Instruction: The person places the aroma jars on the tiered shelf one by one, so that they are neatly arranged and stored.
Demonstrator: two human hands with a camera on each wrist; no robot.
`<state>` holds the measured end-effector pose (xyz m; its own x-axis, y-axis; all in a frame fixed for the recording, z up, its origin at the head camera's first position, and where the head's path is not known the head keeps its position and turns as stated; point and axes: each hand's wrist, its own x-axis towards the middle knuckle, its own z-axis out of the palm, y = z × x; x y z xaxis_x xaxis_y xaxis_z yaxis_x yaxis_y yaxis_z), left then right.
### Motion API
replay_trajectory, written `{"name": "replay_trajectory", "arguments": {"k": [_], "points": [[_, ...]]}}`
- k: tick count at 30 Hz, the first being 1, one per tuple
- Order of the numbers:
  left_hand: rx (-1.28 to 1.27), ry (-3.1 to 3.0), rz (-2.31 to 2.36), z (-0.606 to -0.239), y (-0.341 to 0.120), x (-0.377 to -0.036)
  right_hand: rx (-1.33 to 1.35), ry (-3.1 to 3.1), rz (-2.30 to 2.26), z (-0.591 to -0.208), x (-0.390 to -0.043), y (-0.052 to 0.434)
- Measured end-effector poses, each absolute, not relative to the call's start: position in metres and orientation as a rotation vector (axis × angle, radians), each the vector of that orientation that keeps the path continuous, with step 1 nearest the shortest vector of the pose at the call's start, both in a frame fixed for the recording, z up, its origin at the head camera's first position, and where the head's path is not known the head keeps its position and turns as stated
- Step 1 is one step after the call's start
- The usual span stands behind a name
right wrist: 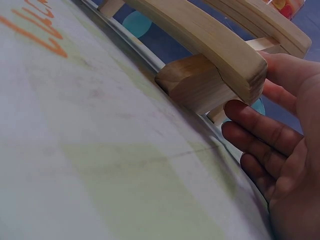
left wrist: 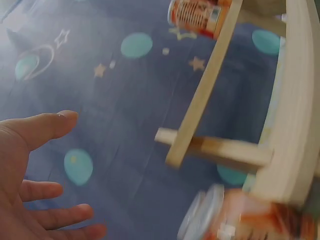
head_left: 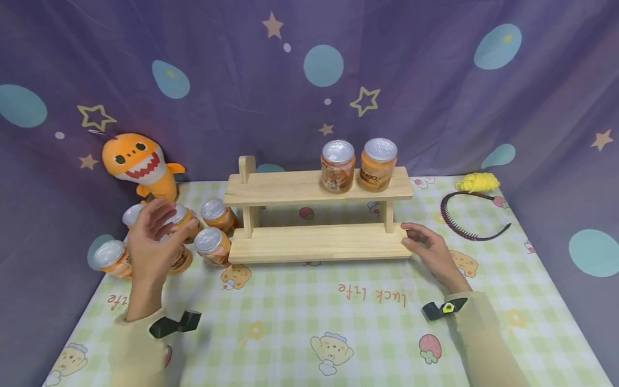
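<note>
Starting with the head view, a two-tier wooden shelf (head_left: pixel 316 215) is seen standing on a checked tablecloth (head_left: pixel 309 317). Two orange jars (head_left: pixel 358 165) with silver lids are placed side by side toward the right end of the shelf's upper board. A cluster of similar jars (head_left: pixel 213 228) is gathered on the cloth just off the shelf's left end. The left hand (head_left: pixel 152 242) is raised above that cluster, fingers spread and relaxed, nothing held. The right hand (head_left: pixel 430 250) is laid against the right end of the shelf's lower board, fingers only loosely bent, touching the wood without gripping it. An orange plush shark (head_left: pixel 137 164) is propped behind the shelf to its left; a dark headband (head_left: pixel 471 220) and a yellow yarn bundle (head_left: pixel 479 181) lie to the shelf's right.

From the left wrist view, the left hand (left wrist: pixel 30 170) is shown palm open, fingers extended, apart from everything. The shelf (left wrist: pixel 290 115) is seen from its end, with one jar (left wrist: pixel 235 220) beside it, blurred, and what appears to be a labelled jar (left wrist: pixel 197 17) on the upper board.

From the right wrist view, the right hand (right wrist: pixel 285 145) is recorded with fingertips against the corner of the lower board (right wrist: pixel 210 42), fingers nearly straight; the tablecloth (right wrist: pixel 100 165) fills the foreground.
</note>
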<state>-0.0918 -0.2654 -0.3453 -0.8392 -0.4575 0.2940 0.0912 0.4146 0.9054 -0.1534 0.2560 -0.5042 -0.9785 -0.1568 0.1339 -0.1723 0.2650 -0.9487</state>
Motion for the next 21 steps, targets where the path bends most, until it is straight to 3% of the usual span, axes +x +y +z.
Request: {"name": "replay_trajectory", "arguments": {"k": [21], "points": [[0.899,-1.942,-1.082,-0.371,-0.39,-0.055,0.302,-2.504,1.868,-0.503,-0.152,0.254]]}}
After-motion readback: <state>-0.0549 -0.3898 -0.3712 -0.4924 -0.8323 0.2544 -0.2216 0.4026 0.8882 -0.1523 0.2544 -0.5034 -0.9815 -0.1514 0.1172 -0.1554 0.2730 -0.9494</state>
